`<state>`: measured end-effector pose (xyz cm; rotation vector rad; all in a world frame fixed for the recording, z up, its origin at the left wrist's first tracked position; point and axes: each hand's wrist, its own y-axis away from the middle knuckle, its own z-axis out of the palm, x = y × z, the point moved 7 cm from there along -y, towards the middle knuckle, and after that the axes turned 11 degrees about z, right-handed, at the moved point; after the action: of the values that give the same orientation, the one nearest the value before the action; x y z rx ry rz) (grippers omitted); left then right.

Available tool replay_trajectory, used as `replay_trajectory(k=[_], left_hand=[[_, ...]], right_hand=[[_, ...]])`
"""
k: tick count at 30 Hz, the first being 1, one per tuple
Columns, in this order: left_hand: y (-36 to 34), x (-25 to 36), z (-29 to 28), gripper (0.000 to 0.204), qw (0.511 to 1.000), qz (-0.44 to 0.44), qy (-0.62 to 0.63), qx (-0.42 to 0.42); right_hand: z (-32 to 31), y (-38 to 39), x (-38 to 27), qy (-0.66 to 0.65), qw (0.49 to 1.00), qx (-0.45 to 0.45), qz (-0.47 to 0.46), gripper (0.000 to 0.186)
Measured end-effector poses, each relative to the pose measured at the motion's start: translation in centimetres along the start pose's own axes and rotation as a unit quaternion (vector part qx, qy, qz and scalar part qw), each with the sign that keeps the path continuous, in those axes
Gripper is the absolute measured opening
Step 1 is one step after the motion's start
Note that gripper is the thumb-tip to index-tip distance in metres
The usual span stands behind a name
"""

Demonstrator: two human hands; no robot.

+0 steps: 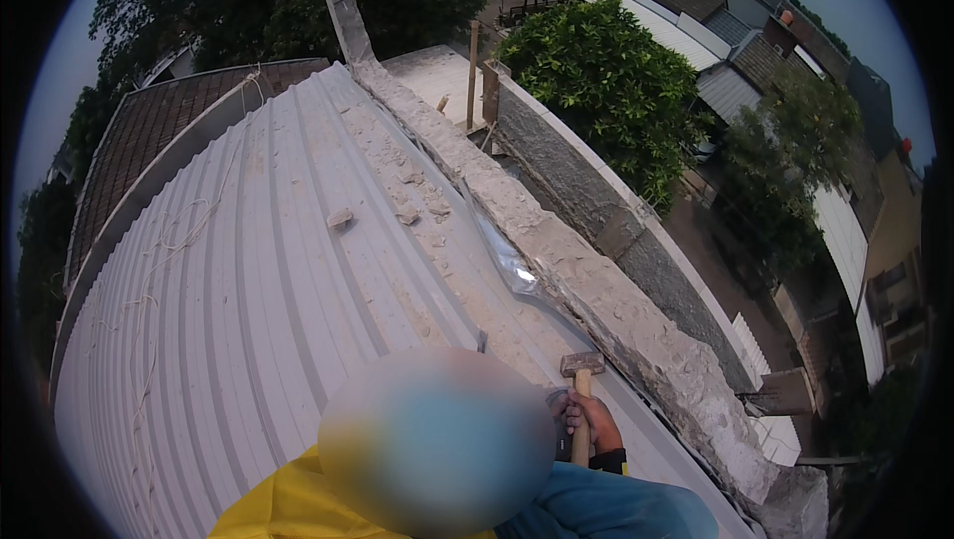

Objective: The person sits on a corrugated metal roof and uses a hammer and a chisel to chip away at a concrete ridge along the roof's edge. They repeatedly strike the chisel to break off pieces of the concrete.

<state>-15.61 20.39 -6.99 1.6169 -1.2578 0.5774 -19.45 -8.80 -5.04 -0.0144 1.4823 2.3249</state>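
Note:
My right hand [596, 420] is closed around the wooden handle of a hammer [582, 364], which is held upright with its heavy, dusty head on top, beside the broken concrete ledge [676, 350]. A small patch of skin shows left of the handle, but a large blurred round area hides whatever is there, so I cannot make out my left hand. Below are my blue-clad leg [616, 504] and yellow clothing [258, 504]. The grey ribbed metal roof [248, 291] lies under me, with concrete chunks [407, 213] and dust scattered on it.
Loose string [194, 226] runs over the roof's left part. Past the ledge are a rough wall [566, 186], a wooden post [472, 77], a leafy tree [596, 82] and lower buildings. A tiled roof [129, 142] lies left, and a concrete column [343, 2] rises at the far end.

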Motion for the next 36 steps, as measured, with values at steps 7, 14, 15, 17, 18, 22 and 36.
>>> replay_trajectory(k=[7, 14, 15, 17, 18, 22, 36], left_hand=[[-0.6, -1.7, 0.8, 0.053, 0.999, 0.010, 0.038, 0.001], [-0.8, -1.7, 0.7, 0.053, 1.000, 0.023, -0.001, 0.007], [-0.9, -1.9, 0.7, 0.053, 1.000, 0.025, -0.004, 0.008], [-0.9, -2.0, 0.8, 0.054, 1.000, 0.019, 0.003, 0.002], [-0.9, -2.0, 0.8, 0.054, 1.000, 0.017, 0.007, -0.001], [-0.6, -1.6, 0.6, 0.055, 1.000, 0.021, 0.010, 0.005], [-0.9, -2.3, 0.9, 0.051, 1.000, -0.008, -0.015, 0.012]], right_hand=[[0.0, 0.1, 0.0, -0.003, 1.000, -0.009, 0.005, 0.025], [0.1, 0.3, -0.1, -0.003, 1.000, -0.014, 0.008, 0.027], [0.1, 0.3, -0.1, -0.004, 1.000, -0.012, 0.011, 0.027], [0.1, 0.3, -0.1, -0.009, 1.000, -0.013, 0.014, 0.027], [0.1, 0.3, -0.1, -0.012, 1.000, -0.013, 0.016, 0.028], [0.1, 0.3, -0.1, -0.012, 1.000, 0.001, 0.014, 0.027], [0.3, 0.9, -0.4, 0.018, 1.000, 0.019, -0.009, 0.024]])
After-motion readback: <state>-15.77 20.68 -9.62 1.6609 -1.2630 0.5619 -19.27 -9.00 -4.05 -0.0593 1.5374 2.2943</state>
